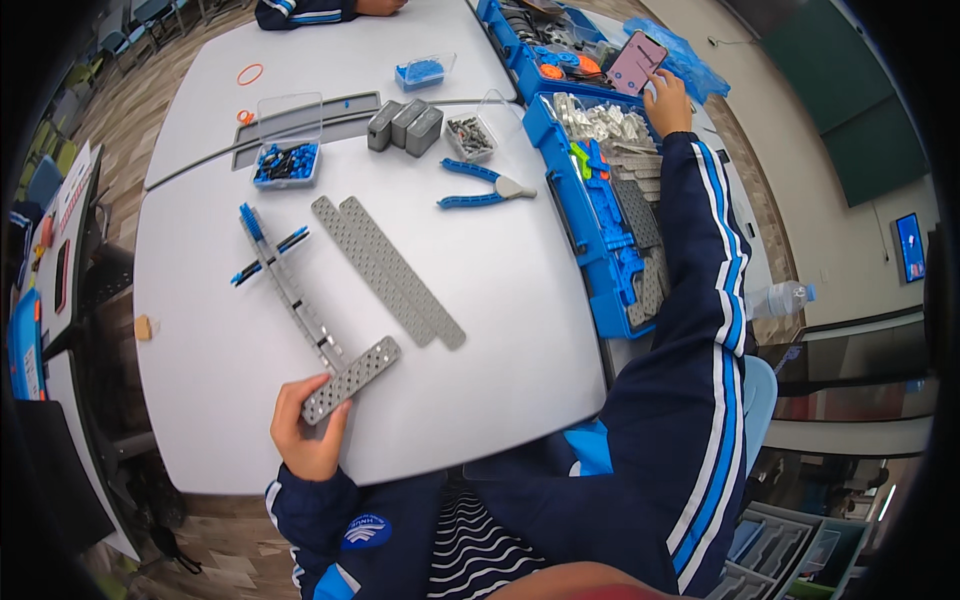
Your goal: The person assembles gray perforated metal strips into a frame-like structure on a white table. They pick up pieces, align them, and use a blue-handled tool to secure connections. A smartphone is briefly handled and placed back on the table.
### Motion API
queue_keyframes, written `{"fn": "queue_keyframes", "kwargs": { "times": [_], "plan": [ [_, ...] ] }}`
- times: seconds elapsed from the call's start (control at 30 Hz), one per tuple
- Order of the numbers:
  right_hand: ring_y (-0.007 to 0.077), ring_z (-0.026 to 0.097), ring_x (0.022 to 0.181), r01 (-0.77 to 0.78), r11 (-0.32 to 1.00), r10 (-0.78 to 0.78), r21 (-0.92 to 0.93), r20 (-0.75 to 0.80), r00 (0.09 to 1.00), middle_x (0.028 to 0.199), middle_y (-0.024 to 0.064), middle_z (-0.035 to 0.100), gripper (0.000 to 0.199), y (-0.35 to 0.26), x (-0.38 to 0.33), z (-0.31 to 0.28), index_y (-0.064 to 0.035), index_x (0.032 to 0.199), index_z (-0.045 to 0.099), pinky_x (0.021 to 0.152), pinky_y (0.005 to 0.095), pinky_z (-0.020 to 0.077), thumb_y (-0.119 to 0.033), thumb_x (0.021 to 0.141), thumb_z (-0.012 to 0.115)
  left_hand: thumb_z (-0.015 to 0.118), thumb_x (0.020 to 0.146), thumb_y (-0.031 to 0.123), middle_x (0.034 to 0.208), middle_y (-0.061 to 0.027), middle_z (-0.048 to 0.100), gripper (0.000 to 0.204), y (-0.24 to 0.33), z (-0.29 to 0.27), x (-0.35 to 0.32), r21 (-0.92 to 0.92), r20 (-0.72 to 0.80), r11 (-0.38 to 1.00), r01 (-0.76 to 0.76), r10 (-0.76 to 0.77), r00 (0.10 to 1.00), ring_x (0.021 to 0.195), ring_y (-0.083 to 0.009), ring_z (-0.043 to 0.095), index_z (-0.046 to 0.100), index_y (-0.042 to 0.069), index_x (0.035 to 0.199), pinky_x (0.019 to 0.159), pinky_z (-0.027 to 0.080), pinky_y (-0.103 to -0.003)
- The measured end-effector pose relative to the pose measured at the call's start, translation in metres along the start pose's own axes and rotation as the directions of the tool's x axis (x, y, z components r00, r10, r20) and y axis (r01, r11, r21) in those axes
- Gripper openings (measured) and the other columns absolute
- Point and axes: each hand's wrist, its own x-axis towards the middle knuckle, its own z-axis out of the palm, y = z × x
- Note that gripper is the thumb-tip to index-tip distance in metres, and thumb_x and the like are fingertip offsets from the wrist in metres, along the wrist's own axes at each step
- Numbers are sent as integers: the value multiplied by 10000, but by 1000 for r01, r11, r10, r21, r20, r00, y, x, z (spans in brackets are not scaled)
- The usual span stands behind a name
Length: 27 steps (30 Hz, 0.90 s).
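Two white tables [520, 300] fill the view, pushed together edge to edge, with the near one carrying most of the parts. Along its right edge sits a long blue parts tray [610, 270] holding grey plates and small white pieces; a second blue tray [520, 45] lies beyond it.

Right hand [668, 100]: arm stretched far forward over the tray, fingers bent and touching a phone with a pink screen [636, 62] propped at the far end. Whether it grips the phone or only steadies it, cannot tell.

Left hand [305, 430]: near the front table edge, fingers closed around the near end of a short grey perforated plate [352, 378]. That plate joins a long grey beam assembly [295, 300] running away diagonally, with blue pins [268, 255] across its far end.

Two long grey perforated strips [388, 270] lie side by side, touching, mid-table, apart from both hands.

Smaller items further back: blue-handled pliers [485, 186], three dark grey blocks [405, 125] in a cluster, a clear box of blue pieces [286, 163], a clear box of dark screws [470, 136], an orange rubber band [250, 74].
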Motion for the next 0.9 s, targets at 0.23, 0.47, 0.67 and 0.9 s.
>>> {"fn": "queue_keyframes", "kwargs": {
  "times": [0.23, 0.47, 0.67, 0.9],
  "plan": [
    [303, 469, 1244, 10, 1000, -12, -21, -81, 997, 1296, 53, 581, 354, -7, 4, 40, -161, 1195, 681, 933, 469, 451, -307, 876, 637, 737, 691, -50, 1012, -160, 646, 387, -3, 3, 7, 41, 34, 998, 46, -47, 998, 920, -266, 633, 640, -15, 1064, 852, 486, -334],
    [305, 423, 1277, -56, 986, 54, -157, -16, 998, 1349, 45, 545, 390, -2, 7, 53, -236, 1253, 660, 1010, 487, 379, -423, 914, 612, 743, 689, -39, 1021, -171, 645, 383, -4, 4, 10, 50, 53, 997, 64, -67, 996, 931, -275, 632, 637, -20, 1057, 860, 487, -339],
    [302, 407, 1291, -63, 990, 59, -125, -34, 998, 1362, 59, 543, 389, 9, 6, 59, -236, 1238, 673, 1021, 510, 324, -435, 909, 607, 744, 692, -33, 1025, -175, 644, 381, -6, 4, 10, 40, 58, 997, 63, -65, 996, 944, -277, 630, 635, -21, 1057, 871, 486, -344],
    [304, 399, 1308, -34, 996, 27, -81, -83, 996, 1393, 71, 528, 381, 17, 5, 62, -220, 1223, 676, 1029, 497, 317, -425, 908, 617, 744, 693, -30, 1027, -171, 641, 381, -7, 4, 10, 36, 64, 997, 61, -63, 996, 941, -274, 629, 633, -21, 1057, 869, 485, -342]
  ]
}}
